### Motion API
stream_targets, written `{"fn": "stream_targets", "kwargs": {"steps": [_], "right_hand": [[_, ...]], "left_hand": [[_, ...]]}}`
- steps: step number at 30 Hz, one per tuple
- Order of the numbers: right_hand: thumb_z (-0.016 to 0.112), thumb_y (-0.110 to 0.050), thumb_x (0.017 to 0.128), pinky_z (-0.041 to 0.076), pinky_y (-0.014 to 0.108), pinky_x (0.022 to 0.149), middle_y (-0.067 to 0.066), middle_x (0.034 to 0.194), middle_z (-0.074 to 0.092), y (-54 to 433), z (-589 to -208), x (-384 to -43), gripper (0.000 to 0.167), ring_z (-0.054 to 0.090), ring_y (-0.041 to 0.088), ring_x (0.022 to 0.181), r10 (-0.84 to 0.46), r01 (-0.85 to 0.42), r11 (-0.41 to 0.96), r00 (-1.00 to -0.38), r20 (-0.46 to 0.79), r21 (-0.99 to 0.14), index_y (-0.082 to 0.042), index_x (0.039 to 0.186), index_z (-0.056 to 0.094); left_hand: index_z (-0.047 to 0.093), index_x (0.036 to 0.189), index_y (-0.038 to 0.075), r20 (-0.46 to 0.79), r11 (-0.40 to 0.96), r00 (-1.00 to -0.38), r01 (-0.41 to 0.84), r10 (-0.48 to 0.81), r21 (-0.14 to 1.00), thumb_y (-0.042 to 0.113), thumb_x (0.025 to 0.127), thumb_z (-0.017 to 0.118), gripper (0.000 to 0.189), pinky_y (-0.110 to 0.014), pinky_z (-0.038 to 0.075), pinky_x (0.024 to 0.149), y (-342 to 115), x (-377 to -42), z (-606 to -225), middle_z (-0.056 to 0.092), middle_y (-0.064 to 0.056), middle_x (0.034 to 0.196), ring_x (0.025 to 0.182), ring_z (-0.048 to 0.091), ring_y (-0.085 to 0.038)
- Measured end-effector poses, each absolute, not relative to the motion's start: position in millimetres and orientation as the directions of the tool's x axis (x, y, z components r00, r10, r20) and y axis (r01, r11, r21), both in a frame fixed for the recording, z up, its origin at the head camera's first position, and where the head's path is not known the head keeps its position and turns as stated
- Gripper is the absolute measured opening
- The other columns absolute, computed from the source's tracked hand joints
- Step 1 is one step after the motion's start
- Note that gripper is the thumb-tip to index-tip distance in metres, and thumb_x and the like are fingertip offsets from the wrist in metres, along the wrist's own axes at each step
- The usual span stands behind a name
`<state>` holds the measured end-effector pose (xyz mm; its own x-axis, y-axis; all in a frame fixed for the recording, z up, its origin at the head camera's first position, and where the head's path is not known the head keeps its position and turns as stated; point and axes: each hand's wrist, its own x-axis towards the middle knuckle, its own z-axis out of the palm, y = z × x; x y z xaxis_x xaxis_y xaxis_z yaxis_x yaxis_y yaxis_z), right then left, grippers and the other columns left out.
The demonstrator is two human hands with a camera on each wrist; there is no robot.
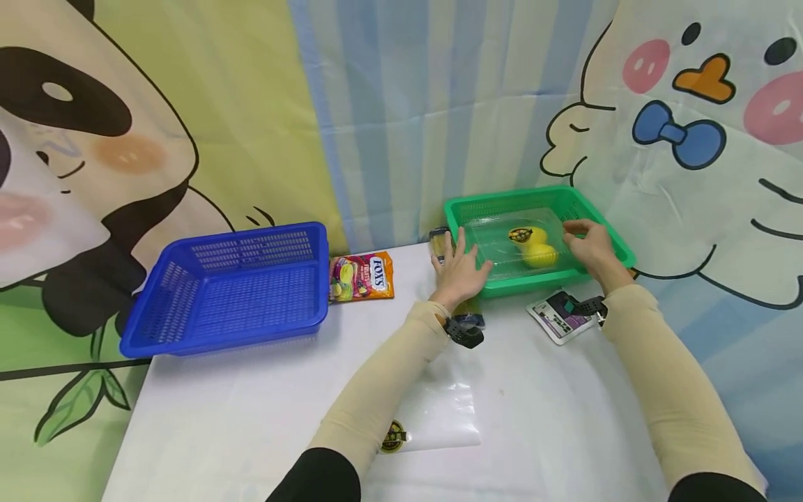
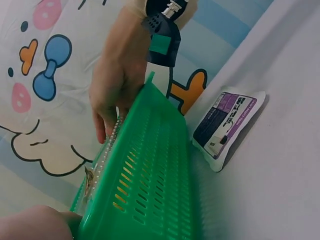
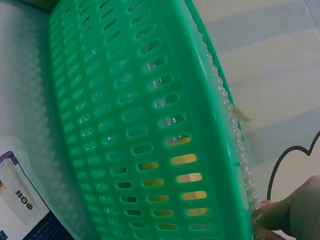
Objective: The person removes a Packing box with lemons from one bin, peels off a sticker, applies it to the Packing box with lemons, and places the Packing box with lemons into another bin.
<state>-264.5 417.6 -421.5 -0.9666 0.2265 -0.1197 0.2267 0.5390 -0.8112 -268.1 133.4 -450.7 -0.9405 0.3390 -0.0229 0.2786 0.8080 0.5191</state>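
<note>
A green basket stands at the back right of the table. In it is a clear plastic box with a beaded edge and a black-and-yellow round sticker; yellow lemons show through the plastic. My right hand pinches the box's right edge, as the right wrist view also shows at the beaded rim. My left hand lies at the basket's left rim with its fingers spread. Below that hand, partly hidden, is a dark and yellowish packet.
A blue basket stands on the left, with a FOX'S candy bag beside it. A white and purple coffee pouch lies before the green basket. Nearer me, a clear plastic bag lies partly under my left arm. A printed curtain hangs behind.
</note>
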Motion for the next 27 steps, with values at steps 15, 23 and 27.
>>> {"fn": "stream_targets", "kwargs": {"steps": [15, 23, 27], "right_hand": [[0.040, -0.033, 0.113, 0.021, 0.069, 0.122, 0.030, 0.163, 0.036, 366, -437, -252, 0.057, 0.029, 0.050, 0.152, -0.048, -0.159, 0.875, -0.968, 0.245, -0.458, 0.001, 0.158, 0.040], [0.027, -0.052, 0.113, 0.002, 0.068, 0.126, 0.027, 0.169, 0.023, 349, -439, -237, 0.073, 0.012, 0.047, 0.159, -0.190, -0.205, 0.920, -0.979, 0.080, -0.335, 0.000, 0.163, 0.028], [0.024, -0.056, 0.112, 0.005, 0.069, 0.126, 0.030, 0.169, 0.021, 350, -439, -239, 0.077, 0.013, 0.051, 0.157, -0.183, -0.188, 0.924, -0.982, 0.045, -0.333, 0.001, 0.163, 0.029]], "left_hand": [[0.043, 0.160, 0.016, 0.190, 0.716, -0.908, 0.412, 0.373, 0.563, 0.048, 0.108, 0.039, 0.061, -0.064, 0.003, 0.127, 87, -245, -451, 0.008, -0.003, 0.177, 0.163, -0.008, -0.018], [0.061, 0.147, 0.013, 0.349, 0.507, -0.858, 0.507, 0.377, 0.697, 0.036, 0.105, 0.052, 0.048, -0.062, 0.018, 0.124, 13, -165, -445, 0.027, 0.002, 0.173, 0.163, 0.015, -0.024], [0.065, 0.141, 0.011, 0.393, 0.455, -0.871, 0.490, 0.295, 0.744, 0.028, 0.105, 0.059, 0.041, -0.062, 0.023, 0.122, -34, -128, -457, 0.039, 0.000, 0.168, 0.159, 0.027, -0.028]]}}
